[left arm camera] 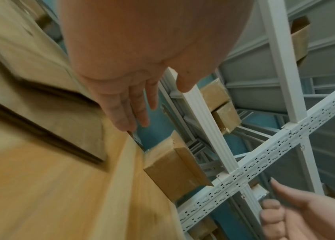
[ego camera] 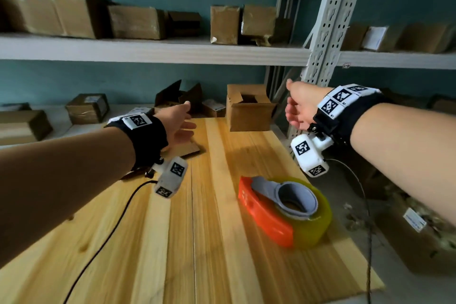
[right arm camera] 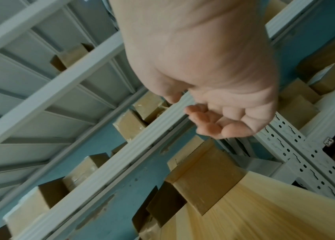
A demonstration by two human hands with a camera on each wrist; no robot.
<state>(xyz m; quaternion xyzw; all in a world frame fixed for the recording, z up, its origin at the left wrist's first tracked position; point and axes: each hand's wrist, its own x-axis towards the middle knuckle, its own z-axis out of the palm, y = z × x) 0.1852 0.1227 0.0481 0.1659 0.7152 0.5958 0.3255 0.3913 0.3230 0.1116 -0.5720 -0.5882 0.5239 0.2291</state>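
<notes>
My left hand point(ego camera: 189, 116) reaches forward over the wooden table point(ego camera: 197, 242), its fingers point(left arm camera: 139, 112) straight and holding nothing. Below it lies a flattened piece of cardboard point(ego camera: 191, 150), seen blurred in the left wrist view point(left arm camera: 45, 116). An open brown cardboard box point(ego camera: 249, 111) stands at the table's far end, between the two hands. My right hand point(ego camera: 292, 102) hovers to the right of the box, clear of it, with loosely curled fingers point(right arm camera: 205, 121) that hold nothing. An orange tape dispenser point(ego camera: 266, 217) with a yellowish tape roll point(ego camera: 318, 217) lies on the table near the right edge.
A white metal shelf rack point(ego camera: 328, 22) stands behind the table, with several brown parcels on its boards point(ego camera: 138, 22). More parcels sit on the lower shelf point(ego camera: 87, 108) and on the floor at the right point(ego camera: 414, 237). Black cables point(ego camera: 118, 219) trail from both wrist cameras.
</notes>
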